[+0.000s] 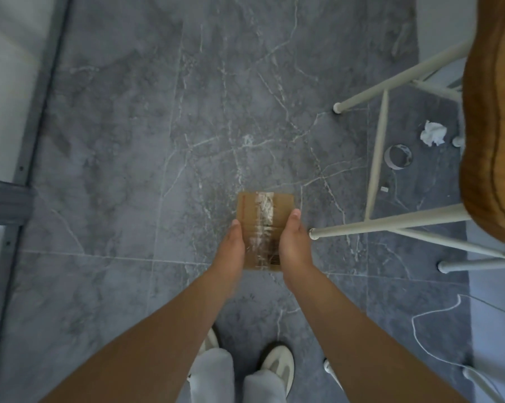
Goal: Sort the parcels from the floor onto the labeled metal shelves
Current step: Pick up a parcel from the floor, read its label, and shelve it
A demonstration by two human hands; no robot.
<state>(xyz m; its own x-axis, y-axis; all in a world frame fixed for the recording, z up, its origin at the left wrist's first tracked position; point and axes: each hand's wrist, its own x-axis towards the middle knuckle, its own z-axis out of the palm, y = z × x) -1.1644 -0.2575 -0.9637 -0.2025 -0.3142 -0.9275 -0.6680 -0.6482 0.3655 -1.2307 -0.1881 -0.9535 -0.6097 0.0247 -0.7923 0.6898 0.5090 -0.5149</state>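
- We grip the taped parcel [264,225] at its sides with left hand [233,248] and right hand [294,245], above the floor [129,141]
- It may slip on the glossy tape, or knock the stool leg [391,224] nearby

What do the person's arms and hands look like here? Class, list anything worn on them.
Both arms are bare as far as the frame shows: no sleeve reaches the left forearm or the right forearm. The left hand and right hand wear no gloves. No watch, bracelet or ring shows on the visible sides.
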